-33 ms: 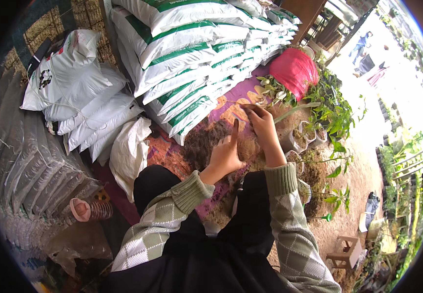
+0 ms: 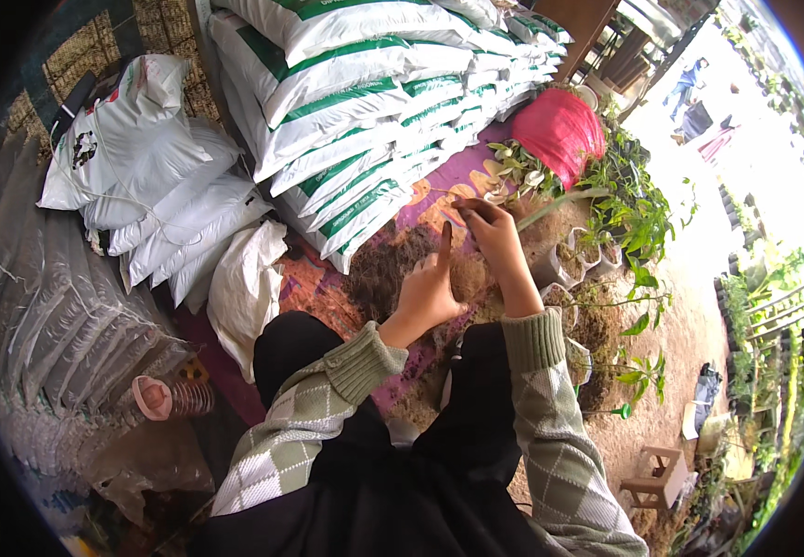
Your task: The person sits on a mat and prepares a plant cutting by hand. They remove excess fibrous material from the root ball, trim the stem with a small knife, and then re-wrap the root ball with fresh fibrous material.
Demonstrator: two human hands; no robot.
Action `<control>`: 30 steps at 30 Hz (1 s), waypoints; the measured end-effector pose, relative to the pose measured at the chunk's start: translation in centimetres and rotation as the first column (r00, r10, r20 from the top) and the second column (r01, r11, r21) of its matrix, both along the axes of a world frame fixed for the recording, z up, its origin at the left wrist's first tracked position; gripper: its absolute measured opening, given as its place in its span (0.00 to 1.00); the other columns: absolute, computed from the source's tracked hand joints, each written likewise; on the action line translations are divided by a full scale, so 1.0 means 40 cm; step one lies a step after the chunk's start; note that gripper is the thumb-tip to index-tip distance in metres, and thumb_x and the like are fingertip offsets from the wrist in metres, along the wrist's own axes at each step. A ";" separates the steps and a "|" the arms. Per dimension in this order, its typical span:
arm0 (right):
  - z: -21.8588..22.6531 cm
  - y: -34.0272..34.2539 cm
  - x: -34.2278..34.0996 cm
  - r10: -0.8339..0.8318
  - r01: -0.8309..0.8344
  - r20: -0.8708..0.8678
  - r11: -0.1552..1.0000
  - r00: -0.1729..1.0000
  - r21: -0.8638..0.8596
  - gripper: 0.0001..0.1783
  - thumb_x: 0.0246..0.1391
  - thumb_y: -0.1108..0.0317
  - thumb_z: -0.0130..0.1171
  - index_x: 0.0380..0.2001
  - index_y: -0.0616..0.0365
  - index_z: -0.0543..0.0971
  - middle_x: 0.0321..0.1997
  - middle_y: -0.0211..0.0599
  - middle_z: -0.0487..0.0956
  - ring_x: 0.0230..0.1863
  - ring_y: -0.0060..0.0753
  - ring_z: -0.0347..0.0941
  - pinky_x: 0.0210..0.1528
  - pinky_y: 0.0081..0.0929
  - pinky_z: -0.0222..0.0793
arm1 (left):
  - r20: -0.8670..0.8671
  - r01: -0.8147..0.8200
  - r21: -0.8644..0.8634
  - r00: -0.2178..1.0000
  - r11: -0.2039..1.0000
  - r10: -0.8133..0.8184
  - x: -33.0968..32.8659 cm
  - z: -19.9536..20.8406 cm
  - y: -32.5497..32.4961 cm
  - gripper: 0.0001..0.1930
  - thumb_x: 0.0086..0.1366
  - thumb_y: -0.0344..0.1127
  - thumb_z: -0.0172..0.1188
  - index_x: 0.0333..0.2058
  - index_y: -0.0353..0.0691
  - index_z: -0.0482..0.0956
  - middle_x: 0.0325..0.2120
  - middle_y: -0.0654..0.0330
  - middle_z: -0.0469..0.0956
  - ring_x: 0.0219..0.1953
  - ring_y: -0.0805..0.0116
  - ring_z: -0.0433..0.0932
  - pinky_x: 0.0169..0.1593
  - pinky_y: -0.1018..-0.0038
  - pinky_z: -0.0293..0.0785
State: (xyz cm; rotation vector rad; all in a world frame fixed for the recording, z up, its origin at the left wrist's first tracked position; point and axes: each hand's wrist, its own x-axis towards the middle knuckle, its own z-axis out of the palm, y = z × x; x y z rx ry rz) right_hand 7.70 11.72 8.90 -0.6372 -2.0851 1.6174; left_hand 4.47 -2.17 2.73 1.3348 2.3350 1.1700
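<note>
Closest in, the person is sitting on the floor, knees (image 2: 309, 348) up, green checked sleeves (image 2: 295, 422) coming in from the bottom edge. The left hand (image 2: 428, 290) is loosely curled with the index finger sticking straight up, gripping nothing. The right hand (image 2: 490, 227) is right beside it and a bit higher, fingertips pinched together on something small and dark; can't tell what it is, maybe a bit of stem or soil. Both hang over a heap of dark potting soil (image 2: 392, 269) on a purple patterned mat (image 2: 314, 283). I'd guess the pinched bit could easily slip and vanish into the heap, since the grip is fingertips only. Just right of the heap are small soil-filled grow bags (image 2: 559, 265) with seedlings (image 2: 638, 223), close enough for an elbow to tip one. Further back there's a red sack (image 2: 559, 130), and white-and-green sacks (image 2: 374, 84) stacked along the mat's far edge. Sunlit nursery yard beyond.
</note>
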 end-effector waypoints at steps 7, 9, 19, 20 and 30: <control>0.007 0.005 0.005 0.144 -0.205 0.270 0.956 0.952 0.212 0.11 0.54 0.76 0.56 0.41 0.67 0.79 0.35 0.34 0.82 0.35 0.19 0.74 0.41 0.22 0.71 | 0.028 -0.115 0.164 0.993 0.980 0.112 -0.060 0.010 0.017 0.58 0.40 0.40 0.75 0.65 0.31 0.46 0.45 0.41 0.73 0.47 0.42 0.74 0.50 0.57 0.73; 0.017 0.003 0.010 0.150 -0.206 0.233 0.950 0.961 0.235 0.11 0.54 0.76 0.56 0.41 0.68 0.79 0.35 0.35 0.82 0.37 0.20 0.74 0.43 0.23 0.71 | -0.102 -0.116 0.178 0.986 0.977 0.136 -0.080 0.019 0.016 0.50 0.40 0.41 0.75 0.59 0.28 0.56 0.46 0.42 0.73 0.47 0.44 0.74 0.50 0.58 0.73; 0.073 -0.018 0.050 0.336 -0.342 0.088 0.937 0.938 0.069 0.17 0.56 0.81 0.52 0.49 0.65 0.75 0.43 0.32 0.80 0.43 0.20 0.74 0.47 0.21 0.70 | 0.039 -0.236 0.183 0.972 0.954 0.233 -0.155 0.067 0.018 0.42 0.39 0.41 0.76 0.50 0.24 0.67 0.42 0.42 0.76 0.45 0.45 0.77 0.47 0.61 0.75; 0.081 -0.011 0.061 0.334 -0.345 0.137 0.936 0.933 0.071 0.17 0.56 0.81 0.53 0.50 0.65 0.75 0.43 0.32 0.80 0.43 0.19 0.73 0.46 0.21 0.70 | 0.049 -0.239 0.224 0.971 0.945 0.234 -0.163 0.069 0.018 0.41 0.39 0.40 0.76 0.50 0.25 0.68 0.42 0.42 0.76 0.45 0.46 0.77 0.48 0.62 0.75; 0.104 0.075 0.134 0.301 -0.327 0.256 0.943 0.919 0.067 0.12 0.57 0.77 0.54 0.44 0.64 0.79 0.39 0.26 0.80 0.36 0.12 0.69 0.38 0.16 0.68 | 0.307 -0.212 0.436 0.948 0.875 0.077 -0.218 0.110 0.009 0.28 0.44 0.34 0.75 0.43 0.27 0.75 0.37 0.45 0.81 0.40 0.57 0.82 0.46 0.69 0.77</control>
